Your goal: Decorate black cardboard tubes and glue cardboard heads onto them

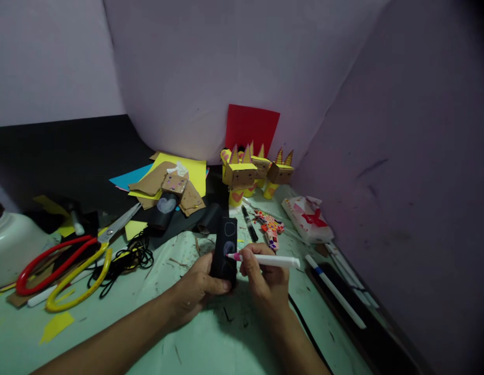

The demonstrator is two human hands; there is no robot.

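Observation:
My left hand point(205, 284) is closed around the lower part of a black paper tube point(226, 239), which it holds up over the table. Pale round outlines mark the tube's face, one of them partly coloured in. Between the fingers of my right hand point(267, 273) is a white marker point(278, 260) with a pink tip end, its point touching or very near the coloured shape. Just beyond lie a black pen point(250, 224) and a patterned orange-and-white piece point(271, 226).
Scissors point(104, 237) with red and yellow handles lie left, beside tangled black cord point(128, 260). Box-headed cardboard figures point(242, 177) stand behind, before a red sheet point(252, 127). A tissue pack point(309, 220) and another white marker point(335, 291) are right. Coloured paper point(195, 172) lies back left.

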